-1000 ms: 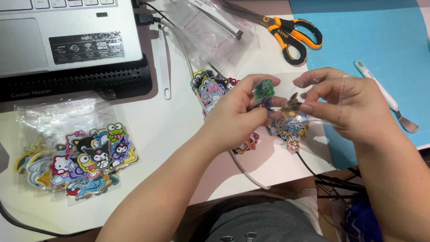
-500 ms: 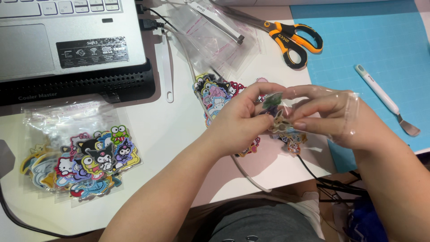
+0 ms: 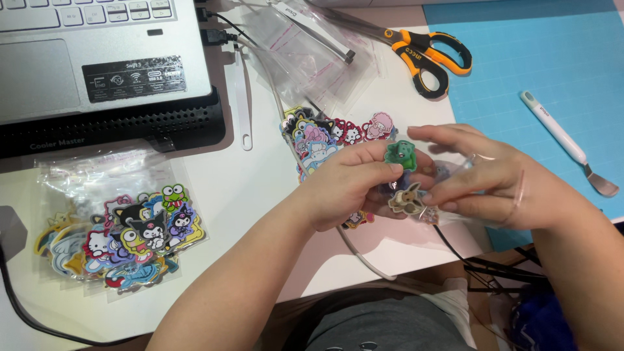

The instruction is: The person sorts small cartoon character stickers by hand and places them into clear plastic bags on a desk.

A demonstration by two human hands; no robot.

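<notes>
Green sticker pinched by left hand, right hand gripping clear bag

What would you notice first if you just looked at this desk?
Probably the two hands in the middle: the left hand pinches a green cartoon sticker while the right hand holds a clear bag. Next, the orange-handled scissors at the top, and the bagged stickers at the left.
</notes>
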